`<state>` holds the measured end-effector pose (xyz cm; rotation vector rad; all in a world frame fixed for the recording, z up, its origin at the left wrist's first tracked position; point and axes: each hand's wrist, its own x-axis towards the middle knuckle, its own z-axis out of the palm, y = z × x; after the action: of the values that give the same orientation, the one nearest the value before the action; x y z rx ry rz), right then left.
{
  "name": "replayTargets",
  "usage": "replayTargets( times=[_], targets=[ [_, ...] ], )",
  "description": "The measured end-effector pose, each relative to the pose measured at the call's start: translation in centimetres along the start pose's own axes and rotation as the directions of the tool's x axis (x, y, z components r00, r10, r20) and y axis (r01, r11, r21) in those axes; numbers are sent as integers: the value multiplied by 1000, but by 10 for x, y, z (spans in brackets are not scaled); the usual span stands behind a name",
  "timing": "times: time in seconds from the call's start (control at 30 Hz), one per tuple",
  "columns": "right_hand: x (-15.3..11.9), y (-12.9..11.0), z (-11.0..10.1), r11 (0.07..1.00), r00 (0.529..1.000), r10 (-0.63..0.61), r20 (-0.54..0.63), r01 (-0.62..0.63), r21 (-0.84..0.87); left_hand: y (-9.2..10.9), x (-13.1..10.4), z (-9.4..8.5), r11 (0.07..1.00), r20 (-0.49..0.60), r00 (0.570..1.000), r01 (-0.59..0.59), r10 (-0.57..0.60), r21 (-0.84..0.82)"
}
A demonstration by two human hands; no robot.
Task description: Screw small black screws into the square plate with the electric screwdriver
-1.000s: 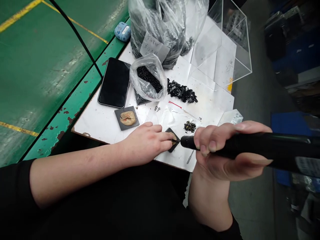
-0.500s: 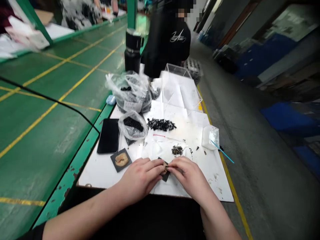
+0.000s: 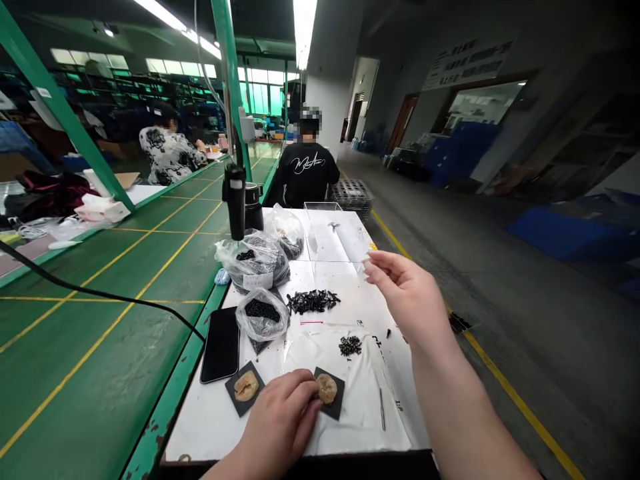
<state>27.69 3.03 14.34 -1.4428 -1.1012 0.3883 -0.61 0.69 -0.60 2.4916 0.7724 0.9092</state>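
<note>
My left hand (image 3: 280, 421) rests at the near edge of the white table (image 3: 210, 420), its fingertips pressing on a black square pad (image 3: 336, 402) that carries a tan lump (image 3: 327, 388). My right hand (image 3: 406, 293) is raised above the table, fingers loosely spread, with nothing visible in them. Its fingertips point toward a clear acrylic box (image 3: 333, 233). A small heap of black screws (image 3: 350, 345) lies between the two hands.
A second pad with a tan lump (image 3: 246, 387), a phone (image 3: 221, 345), bags of black parts (image 3: 263, 315) and a pile of black clips (image 3: 313, 301) lie on the table. An electric screwdriver (image 3: 235, 197) hangs above. A green conveyor (image 3: 100, 333) runs left; a person in black (image 3: 307, 170) stands behind.
My right hand let go of the black screwdriver, joined the left at the pad, then rose toward the clear box. The view tilted up; the left hand stayed at the pad.
</note>
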Motion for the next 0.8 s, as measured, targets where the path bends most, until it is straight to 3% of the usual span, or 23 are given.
replayTargets(
  times=[0.1,0.2,0.3,0.4,0.53,0.8],
  targets=[
    [-29,8,-4,999,996,25,84,-21,-51,-1,0,4,1000,49,999,5,-6,20],
    [-65,26,-22,960,981,79,174,-28,-279,-2,0,4,998,76,997,-4,0,56],
    [-91,57,-46,812,961,172,216,-14,-584,-3,1,1,997,91,996,-22,15,78],
    [-106,91,-69,616,959,251,129,-56,-786,-5,1,-2,995,105,994,-49,40,90],
    [-110,117,-80,518,953,298,55,-112,-848,-6,3,-4,991,115,992,-73,60,112],
    [-87,125,-55,451,939,332,96,-68,-890,-6,5,-5,993,89,994,-67,58,97]
  ],
)
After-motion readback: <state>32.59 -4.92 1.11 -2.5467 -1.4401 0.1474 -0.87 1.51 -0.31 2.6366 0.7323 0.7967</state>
